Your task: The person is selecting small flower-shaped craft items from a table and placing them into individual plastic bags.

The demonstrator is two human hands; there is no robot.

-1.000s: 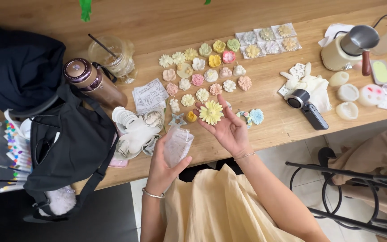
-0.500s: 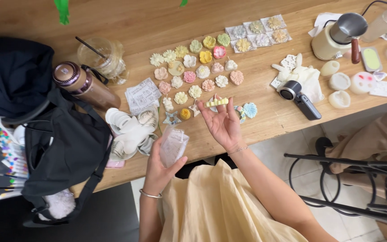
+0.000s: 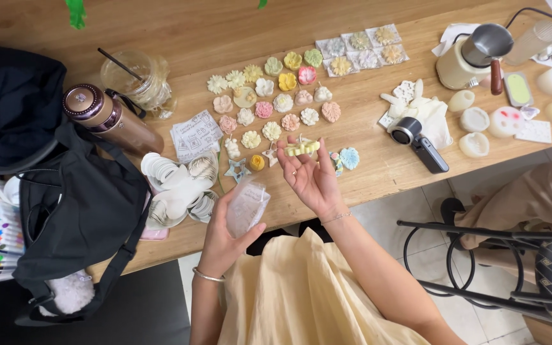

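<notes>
My right hand (image 3: 311, 176) is palm up over the front edge of the wooden table (image 3: 180, 25) and holds a pale yellow flower-shaped candle (image 3: 302, 149) on its fingertips, seen edge-on. My left hand (image 3: 228, 236) grips a small clear plastic bag (image 3: 246, 206) just off the table's front edge. Beyond my hands lie several rows of small flower-shaped candles (image 3: 273, 102) in cream, pink, yellow and green. A few of them sit in clear bags (image 3: 359, 51) at the back.
A black bag (image 3: 65, 217), a brown flask (image 3: 113, 121) and a glass jar with a straw (image 3: 137, 80) stand at left. White gloves (image 3: 426, 112), a black tool (image 3: 420, 144), round moulds (image 3: 477, 131) and a melting pot (image 3: 471, 61) sit at right. A black stool (image 3: 480, 255) stands right.
My right hand has tipped the yellow flower candle from face-up to edge-on. My left hand has kept its grip on the plastic bag.
</notes>
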